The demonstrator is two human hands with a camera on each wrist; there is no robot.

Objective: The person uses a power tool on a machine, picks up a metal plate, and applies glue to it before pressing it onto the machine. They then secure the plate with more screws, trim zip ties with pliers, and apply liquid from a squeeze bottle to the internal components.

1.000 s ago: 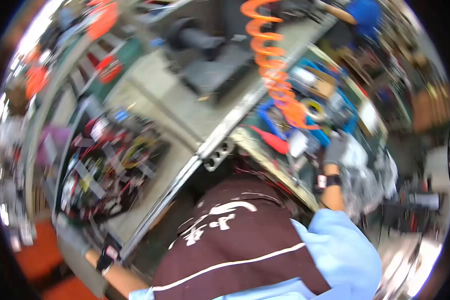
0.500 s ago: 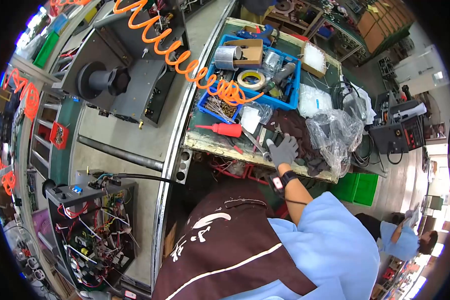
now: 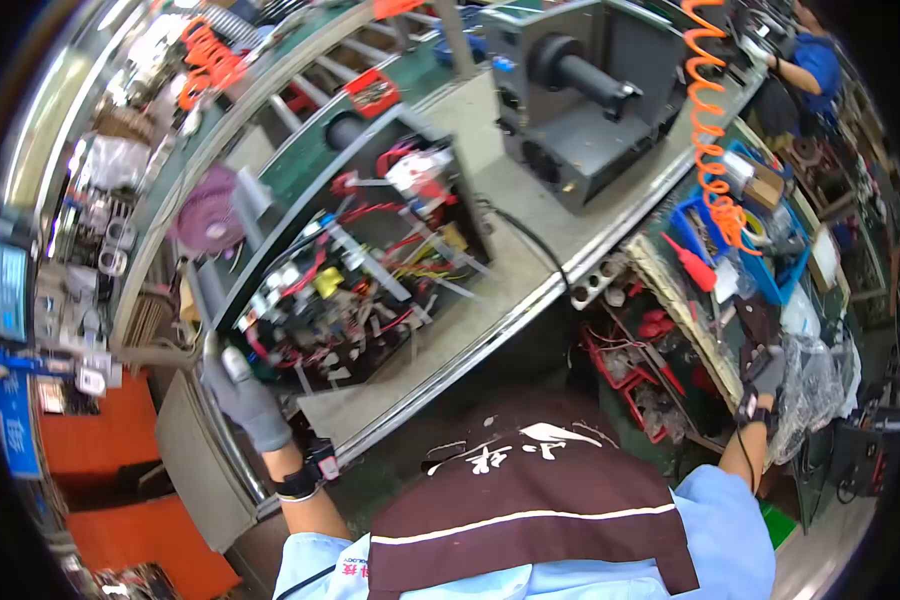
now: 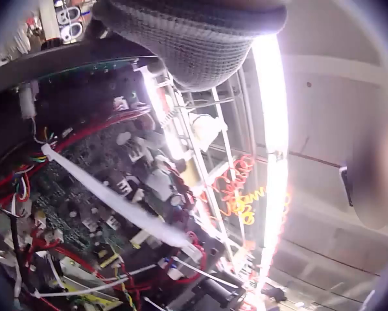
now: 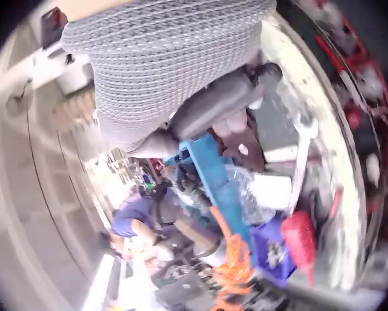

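My gloved left hand is at the near corner of an uncovered machine casing full of boards and wires, with thumb and finger about its panel edge. In the left wrist view, the cuff lies above the circuit board, and the fingertips are mostly hidden. On the side bench, my gloved right hand is beside clear plastic bags. The right wrist view has its fingers curled at a dark grey handle with a black end; the tool's other end is hidden. A wrench lies close by.
Beyond stands a grey casing with a spool holder. An orange coiled hose hangs over the blue bin and red bottle. A metal rail edges the line; another person works at far right.
The head view has swung left, bringing the wired casing and left hand fully in. My right hand, spread over a dark cloth half a second ago, now has its fingers curled.
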